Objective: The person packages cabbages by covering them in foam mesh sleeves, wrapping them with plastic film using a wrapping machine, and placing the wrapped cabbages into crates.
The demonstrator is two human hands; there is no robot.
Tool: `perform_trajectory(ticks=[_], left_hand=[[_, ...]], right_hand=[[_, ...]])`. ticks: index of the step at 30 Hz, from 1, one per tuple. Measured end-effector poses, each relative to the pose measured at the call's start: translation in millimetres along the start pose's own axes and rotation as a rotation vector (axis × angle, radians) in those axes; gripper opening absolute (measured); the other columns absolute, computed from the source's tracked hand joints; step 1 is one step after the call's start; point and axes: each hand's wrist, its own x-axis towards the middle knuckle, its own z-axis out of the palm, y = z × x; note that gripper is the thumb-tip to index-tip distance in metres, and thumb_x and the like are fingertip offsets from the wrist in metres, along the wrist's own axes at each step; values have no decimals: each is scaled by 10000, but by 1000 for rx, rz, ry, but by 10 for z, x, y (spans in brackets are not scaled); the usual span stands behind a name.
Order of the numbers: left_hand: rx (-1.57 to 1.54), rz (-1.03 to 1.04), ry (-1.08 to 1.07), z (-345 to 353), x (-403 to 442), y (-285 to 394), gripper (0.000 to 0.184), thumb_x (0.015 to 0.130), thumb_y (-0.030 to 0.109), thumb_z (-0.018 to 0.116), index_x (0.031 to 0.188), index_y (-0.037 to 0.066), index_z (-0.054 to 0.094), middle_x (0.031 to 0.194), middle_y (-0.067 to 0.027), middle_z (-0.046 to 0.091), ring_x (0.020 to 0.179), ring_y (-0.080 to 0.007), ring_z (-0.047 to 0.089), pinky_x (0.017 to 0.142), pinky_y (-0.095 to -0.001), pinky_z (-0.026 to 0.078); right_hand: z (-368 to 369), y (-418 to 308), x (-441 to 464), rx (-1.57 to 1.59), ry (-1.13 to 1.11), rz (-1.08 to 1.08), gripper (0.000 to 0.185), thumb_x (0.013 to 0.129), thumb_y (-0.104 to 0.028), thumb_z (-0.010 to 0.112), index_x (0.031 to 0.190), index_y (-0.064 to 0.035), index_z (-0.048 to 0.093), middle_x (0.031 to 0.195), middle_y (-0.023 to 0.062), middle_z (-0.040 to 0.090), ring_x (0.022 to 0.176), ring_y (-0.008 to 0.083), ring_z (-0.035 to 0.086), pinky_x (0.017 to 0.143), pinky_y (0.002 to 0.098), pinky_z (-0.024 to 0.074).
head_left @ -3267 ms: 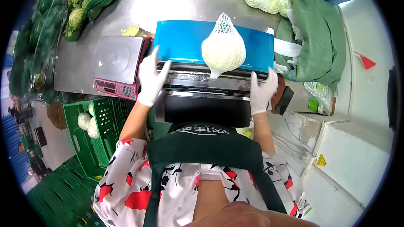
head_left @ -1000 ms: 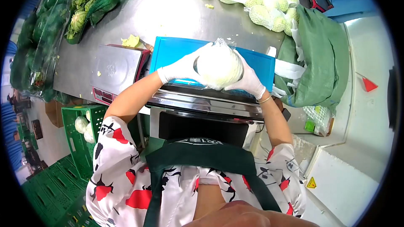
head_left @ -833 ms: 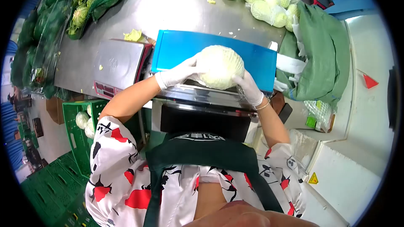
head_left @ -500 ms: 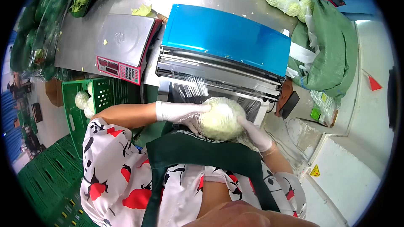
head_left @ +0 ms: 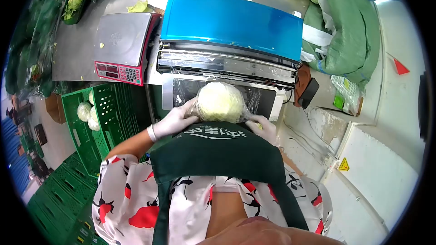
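A metal table [head_left: 72, 51] carries a scale [head_left: 121, 38] and leaf scraps [head_left: 137, 7].

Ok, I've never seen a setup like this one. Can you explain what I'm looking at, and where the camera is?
There is no robot here: a person in white gloves works by hand. Every picture comes from one camera worn on the head, looking forward and down, so the apron fills the lower middle.

The left hand and right hand hold clear film at either side of a pale round cabbage. Whether the cabbage rests on anything is hidden.

Ahead is a blue-topped film wrapping machine. On the metal table, left of it, lies a digital scale; a green sack is to the right. A green plastic crate stands at lower left.
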Motion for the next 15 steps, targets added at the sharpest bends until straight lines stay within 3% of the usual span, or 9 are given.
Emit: perform_trajectory(ticks=[2, 3, 4, 6, 7, 9, 12, 14, 15], left_hand=[[860, 542, 353, -59, -24, -208, 446, 965, 8, 523, 1408, 56, 497, 974, -149, 711, 955, -177, 698, 871, -321, 550], [543, 316, 279, -94, -112, -102, 351, 1003, 31, 491, 1347, 67, 554, 865, -89, 690, 822, -161, 694, 755, -297, 570], [7, 217, 242, -78, -130, -5, 298, 1044, 94, 462, 1324, 64, 558, 716, -8, 589, 629, -95, 595, 591, -236, 524], [-397, -4, 298, -142, -166, 204, 277, 1068, 136, 431, 1299, 65, 566, 657, 60, 467, 535, -36, 428, 494, -180, 402], [-442, 7, 345, -176, -116, 90, 270, 1072, 157, 435, 1293, 64, 561, 649, 94, 404, 517, -3, 323, 462, -165, 292], [-501, -72, 284, -276, -194, -119, 257, 1064, 165, 463, 1236, 42, 609, 647, 93, 431, 517, -2, 334, 464, -174, 286], [-559, -338, 66, -179, -250, -734, 232, 1025, 134, 505, 1093, 13, 691, 758, 26, 627, 649, -32, 530, 591, -198, 432], [-320, -296, -26, 197, -65, -1211, 220, 999, 170, 532, 1062, 45, 702, 833, -57, 705, 727, -136, 644, 650, -280, 502], [-97, -95, -42, 398, 85, -1387, 197, 964, 196, 574, 1033, 66, 706, 855, -96, 711, 737, -208, 659, 662, -326, 514]], right_hand=[[47, 206, -96, -94, 181, -53, 190, 946, -107, 655, 1091, 15, 654, 875, 85, 703, 768, 123, 667, 679, 234, 515], [101, 57, 0, 140, 312, 24, 152, 990, -107, 583, 921, 10, 651, 670, 30, 629, 600, 90, 596, 574, 235, 460], [66, -358, 83, 341, 361, 160, 243, 1022, -162, 532, 855, -11, 625, 629, 6, 559, 546, 75, 527, 531, 227, 410], [-124, -454, 161, 509, 299, 150, 307, 1033, -221, 516, 817, -23, 606, 597, -13, 503, 531, 73, 498, 520, 226, 390], [-279, -343, 148, 586, 181, 264, 275, 1018, -218, 533, 850, -17, 617, 629, -2, 531, 549, 96, 521, 528, 244, 408], [-500, 37, 129, 737, -63, 492, 228, 989, -210, 568, 916, -5, 638, 693, 19, 586, 585, 142, 567, 545, 278, 446], [-64, 1081, -48, -560, -92, -432, 180, 964, -178, 576, 966, -14, 650, 720, 28, 624, 642, 215, 617, 600, 342, 496], [376, 1468, -54, -475, -261, 256, 111, 903, -235, 625, 960, -158, 682, 828, 102, 692, 767, 311, 665, 678, 400, 515], [599, 1359, 34, -574, -348, 161, 142, 923, -190, 592, 1007, -108, 672, 892, 112, 682, 830, 288, 655, 741, 376, 510]])
